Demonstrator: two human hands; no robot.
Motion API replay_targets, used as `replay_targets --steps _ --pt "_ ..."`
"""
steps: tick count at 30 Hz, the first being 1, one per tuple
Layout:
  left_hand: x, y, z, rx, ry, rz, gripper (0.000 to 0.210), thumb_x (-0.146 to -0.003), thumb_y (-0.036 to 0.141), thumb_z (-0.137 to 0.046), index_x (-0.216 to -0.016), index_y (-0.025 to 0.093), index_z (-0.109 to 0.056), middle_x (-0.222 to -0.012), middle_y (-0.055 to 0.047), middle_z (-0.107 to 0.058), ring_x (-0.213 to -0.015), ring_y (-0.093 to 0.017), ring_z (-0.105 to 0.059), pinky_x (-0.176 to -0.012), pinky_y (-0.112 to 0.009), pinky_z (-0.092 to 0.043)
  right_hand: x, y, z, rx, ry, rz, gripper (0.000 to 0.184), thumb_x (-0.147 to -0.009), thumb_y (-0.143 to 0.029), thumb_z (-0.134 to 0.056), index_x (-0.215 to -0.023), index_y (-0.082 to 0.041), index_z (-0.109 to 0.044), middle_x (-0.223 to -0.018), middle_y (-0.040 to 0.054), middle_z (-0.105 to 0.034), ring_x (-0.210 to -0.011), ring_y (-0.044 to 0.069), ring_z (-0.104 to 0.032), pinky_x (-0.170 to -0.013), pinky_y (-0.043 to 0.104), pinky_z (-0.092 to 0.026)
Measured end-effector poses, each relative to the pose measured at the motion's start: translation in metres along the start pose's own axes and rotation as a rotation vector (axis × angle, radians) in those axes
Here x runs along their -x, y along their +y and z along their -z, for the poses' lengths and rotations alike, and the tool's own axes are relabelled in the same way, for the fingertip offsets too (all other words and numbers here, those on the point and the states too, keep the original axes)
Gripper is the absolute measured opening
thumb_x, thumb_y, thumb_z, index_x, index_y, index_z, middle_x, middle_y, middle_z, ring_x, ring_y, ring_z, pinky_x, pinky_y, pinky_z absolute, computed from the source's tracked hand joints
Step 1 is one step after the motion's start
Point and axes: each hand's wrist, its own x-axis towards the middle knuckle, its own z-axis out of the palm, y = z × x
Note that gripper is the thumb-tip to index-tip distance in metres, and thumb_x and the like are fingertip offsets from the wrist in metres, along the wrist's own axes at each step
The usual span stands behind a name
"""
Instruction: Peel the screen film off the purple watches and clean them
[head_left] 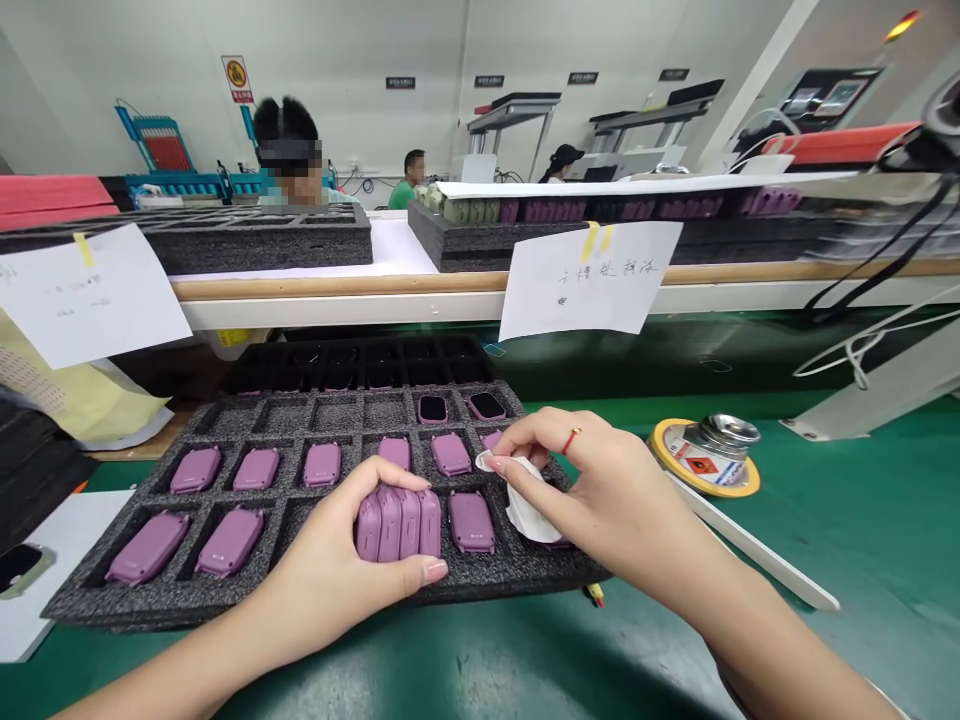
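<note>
My left hand is closed round a row of several purple watch cases, stacked side by side over the front of the tray. My right hand pinches a crumpled white wipe above the tray's right end. A black foam tray with square pockets lies under both hands. Purple watch cases lie back up in many pockets, such as one purple case between my hands. Two cases in the third row show dark screens, one being the watch. My right hand partly hides the pockets beneath it.
Right of the tray stand a round metal container and a yellow-rimmed can lid, with a white strip nearby. A shelf edge crosses ahead, bearing foam trays and a taped paper note. Other people are beyond it.
</note>
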Motion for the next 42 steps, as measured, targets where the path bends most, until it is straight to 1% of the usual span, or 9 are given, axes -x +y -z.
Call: replay_targets --steps 9,12,17,19,23,30,34,38,42 --pt "-0.001 -0.006 -0.001 0.073 0.001 0.024 0.047 -0.067 0.030 -0.086 -0.105 0.025 -0.058 -0.111 -0.006 -0.072 -0.101 -0.029 -0.071 -0.089 -0.043 -0.056 -0.005 0.019 0.010 0.086 -0.059 -0.095 0.012 -0.090 -0.024 -0.061 -0.082 -0.024 -0.069 -0.081 0.0005 -0.074 -0.073 0.021 -0.068 -0.067 0.032 -0.049" --pt "0.000 -0.004 -0.002 0.111 0.015 0.049 0.053 -0.066 0.029 -0.087 -0.108 0.026 -0.055 -0.114 -0.007 -0.071 -0.103 -0.032 -0.071 -0.088 -0.045 -0.056 -0.005 0.037 0.019 0.282 -0.083 -0.197 0.013 -0.092 -0.027 -0.060 -0.082 -0.023 -0.068 -0.081 0.0029 -0.073 -0.073 0.024 -0.069 -0.063 0.033 -0.047" --pt "-0.001 -0.004 -0.002 0.162 0.061 0.068 0.073 -0.065 0.028 -0.087 -0.124 0.030 -0.046 -0.112 -0.006 -0.072 -0.104 -0.033 -0.071 -0.093 -0.050 -0.053 -0.002 0.059 0.031 0.651 -0.269 -0.465 0.013 -0.085 -0.018 -0.065 -0.073 -0.019 -0.070 -0.078 0.0110 -0.074 -0.071 0.032 -0.070 -0.052 0.033 -0.041" --pt "-0.001 -0.004 -0.002 0.168 0.072 0.070 0.076 -0.064 0.027 -0.087 -0.127 0.030 -0.045 -0.112 -0.006 -0.072 -0.104 -0.033 -0.071 -0.094 -0.051 -0.053 -0.001 0.059 0.032 0.644 -0.289 -0.458 0.007 -0.081 -0.017 -0.068 -0.079 -0.018 -0.074 -0.085 0.0121 -0.076 -0.078 0.034 -0.072 -0.053 0.034 -0.044" --pt "-0.001 -0.004 -0.003 0.160 0.079 0.074 0.077 -0.063 0.028 -0.087 -0.128 0.030 -0.045 -0.113 -0.007 -0.072 -0.105 -0.034 -0.071 -0.094 -0.052 -0.053 -0.003 0.040 0.033 0.566 -0.305 -0.464 0.017 -0.092 -0.024 -0.059 -0.100 -0.023 -0.074 -0.104 0.0044 -0.078 -0.090 0.028 -0.073 -0.067 0.033 -0.051" --pt "-0.003 -0.007 -0.004 0.038 0.177 0.052 0.093 -0.060 0.044 -0.087 -0.139 0.031 -0.041 -0.109 -0.007 -0.074 -0.098 -0.033 -0.074 -0.095 -0.053 -0.055 -0.006 0.030 0.051 0.587 -0.425 -0.639 0.022 -0.099 -0.031 -0.054 -0.098 -0.022 -0.074 -0.092 0.0053 -0.079 -0.089 0.025 -0.073 -0.065 0.029 -0.049" --pt "-0.003 -0.006 -0.004 -0.022 0.189 0.047 0.092 -0.060 0.050 -0.085 -0.140 0.035 -0.041 -0.110 -0.005 -0.074 -0.099 -0.034 -0.074 -0.098 -0.055 -0.053 0.008 0.043 0.041 0.662 -0.556 -0.664 0.028 -0.101 -0.027 -0.053 -0.087 -0.015 -0.073 -0.085 0.0093 -0.076 -0.085 0.024 -0.072 -0.071 0.033 -0.052" --pt "-0.002 -0.003 -0.005 -0.038 0.169 0.069 0.086 -0.062 0.052 -0.083 -0.137 0.038 -0.043 -0.107 -0.003 -0.075 -0.101 -0.034 -0.073 -0.101 -0.057 -0.049 0.028 0.056 0.019 0.716 -0.684 -0.717 0.019 -0.098 -0.031 -0.064 -0.100 -0.013 -0.069 -0.098 0.0057 -0.072 -0.089 0.019 -0.070 -0.082 0.038 -0.058" --pt "-0.001 -0.002 -0.007 -0.025 0.181 0.063 0.084 -0.060 0.050 -0.083 -0.134 0.033 -0.047 -0.104 -0.004 -0.076 -0.102 -0.035 -0.073 -0.102 -0.056 -0.049 0.042 0.068 0.007 0.753 -0.690 -0.753 0.021 -0.098 -0.033 -0.064 -0.103 -0.013 -0.068 -0.104 0.0065 -0.071 -0.095 0.020 -0.069 -0.086 0.040 -0.057"
